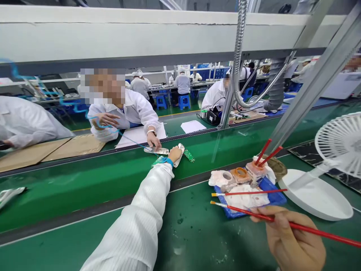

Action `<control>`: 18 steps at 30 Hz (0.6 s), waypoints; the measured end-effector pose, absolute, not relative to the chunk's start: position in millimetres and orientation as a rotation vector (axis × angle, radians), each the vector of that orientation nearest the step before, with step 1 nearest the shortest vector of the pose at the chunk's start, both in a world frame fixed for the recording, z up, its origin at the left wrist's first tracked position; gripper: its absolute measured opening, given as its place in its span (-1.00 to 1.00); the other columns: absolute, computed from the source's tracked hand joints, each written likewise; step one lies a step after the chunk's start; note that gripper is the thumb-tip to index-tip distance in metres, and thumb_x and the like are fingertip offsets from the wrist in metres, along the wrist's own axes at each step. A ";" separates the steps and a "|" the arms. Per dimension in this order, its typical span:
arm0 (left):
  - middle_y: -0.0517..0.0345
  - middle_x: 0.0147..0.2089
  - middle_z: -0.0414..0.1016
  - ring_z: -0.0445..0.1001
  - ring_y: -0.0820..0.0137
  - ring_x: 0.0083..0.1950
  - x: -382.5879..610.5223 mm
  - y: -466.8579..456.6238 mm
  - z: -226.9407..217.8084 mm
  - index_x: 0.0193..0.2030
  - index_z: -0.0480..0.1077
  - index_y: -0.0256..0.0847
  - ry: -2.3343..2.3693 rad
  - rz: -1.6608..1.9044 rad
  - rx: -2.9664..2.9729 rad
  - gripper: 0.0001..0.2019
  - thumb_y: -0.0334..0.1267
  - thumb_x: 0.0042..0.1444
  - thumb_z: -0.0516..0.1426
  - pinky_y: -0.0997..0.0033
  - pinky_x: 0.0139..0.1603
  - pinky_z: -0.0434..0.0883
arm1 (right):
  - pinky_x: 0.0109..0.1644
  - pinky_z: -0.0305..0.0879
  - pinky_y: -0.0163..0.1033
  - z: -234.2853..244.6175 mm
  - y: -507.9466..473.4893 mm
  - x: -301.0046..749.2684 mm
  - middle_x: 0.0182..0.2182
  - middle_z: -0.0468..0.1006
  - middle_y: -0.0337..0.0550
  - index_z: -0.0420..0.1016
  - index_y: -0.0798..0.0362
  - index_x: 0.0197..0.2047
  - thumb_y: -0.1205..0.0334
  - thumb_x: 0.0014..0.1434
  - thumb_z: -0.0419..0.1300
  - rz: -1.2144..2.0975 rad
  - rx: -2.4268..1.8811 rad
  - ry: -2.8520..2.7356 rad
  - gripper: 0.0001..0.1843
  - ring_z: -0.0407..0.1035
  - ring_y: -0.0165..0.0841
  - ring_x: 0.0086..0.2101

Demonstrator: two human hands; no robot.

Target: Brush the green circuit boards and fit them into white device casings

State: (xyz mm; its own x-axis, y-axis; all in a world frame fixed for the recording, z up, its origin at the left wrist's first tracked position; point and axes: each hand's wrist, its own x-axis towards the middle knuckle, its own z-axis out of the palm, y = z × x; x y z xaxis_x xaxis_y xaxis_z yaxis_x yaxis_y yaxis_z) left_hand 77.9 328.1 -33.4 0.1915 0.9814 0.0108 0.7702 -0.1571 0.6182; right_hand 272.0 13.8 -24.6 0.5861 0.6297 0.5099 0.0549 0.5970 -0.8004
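Right hand (293, 241) pinching a red-handled brush (282, 222), long axis slanting, bristles aimed nine o'clock at the blue tray (278, 197); left hand (175, 154) on a silver metal part (178, 160), grip unclear!

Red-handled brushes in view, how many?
4: one brush in the right hand, one lying on the blue tray, two leaning in a pot, tips hidden.

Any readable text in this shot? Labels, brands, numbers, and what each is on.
Nothing can be read: any print on the green circuit board is too small to make out, and any marking on the black bench unit is too blurred.
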 end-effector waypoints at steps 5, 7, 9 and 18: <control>-0.02 0.07 0.34 0.39 0.25 0.00 53.1 342.0 -39.3 0.05 0.30 -0.24 1.815 0.579 2.157 -0.67 -0.18 0.17 0.08 0.08 -0.03 0.38 | -0.43 0.54 -0.11 -23.5 7.8 272.5 -0.42 0.58 -0.07 0.43 0.07 -0.36 0.30 0.10 0.23 0.425 -0.897 -0.920 -0.96 0.52 -0.17 -0.39; -0.03 0.11 0.31 0.35 0.22 0.06 35.0 345.4 -33.4 0.06 0.30 -0.23 1.867 0.618 2.229 -0.67 -0.19 0.17 0.07 0.02 0.03 0.33 | -0.42 0.55 -0.14 -23.2 6.5 272.7 -0.42 0.58 -0.09 0.43 0.07 -0.36 0.30 0.10 0.23 0.428 -0.900 -0.901 -0.96 0.52 -0.19 -0.40; -0.02 0.15 0.28 0.29 0.19 0.12 13.4 348.6 -24.0 0.06 0.31 -0.23 1.893 0.652 2.290 -0.68 -0.20 0.17 0.07 -0.02 0.09 0.26 | -0.41 0.55 -0.18 -23.3 5.8 272.5 -0.42 0.58 -0.10 0.43 0.07 -0.36 0.29 0.09 0.24 0.429 -0.908 -0.883 -0.95 0.53 -0.21 -0.39; 0.02 -0.04 0.42 0.44 0.31 -0.09 -45.1 335.9 -26.2 -0.02 0.34 -0.26 2.021 0.653 2.086 -0.70 -0.14 0.18 0.06 0.15 -0.09 0.41 | -0.45 0.54 -0.12 -26.4 8.4 271.3 -0.42 0.57 -0.08 0.45 0.05 -0.36 0.29 0.07 0.24 0.493 -0.868 -0.860 -0.97 0.52 -0.17 -0.41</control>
State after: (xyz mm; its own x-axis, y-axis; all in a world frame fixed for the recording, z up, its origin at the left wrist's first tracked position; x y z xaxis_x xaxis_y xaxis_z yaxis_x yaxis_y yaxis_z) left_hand -45.1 335.9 -26.2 -0.0113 0.9810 0.1939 0.9089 -0.0707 0.4109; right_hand 271.3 8.4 -26.4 0.5760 0.6845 0.4470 -0.0406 0.5700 -0.8206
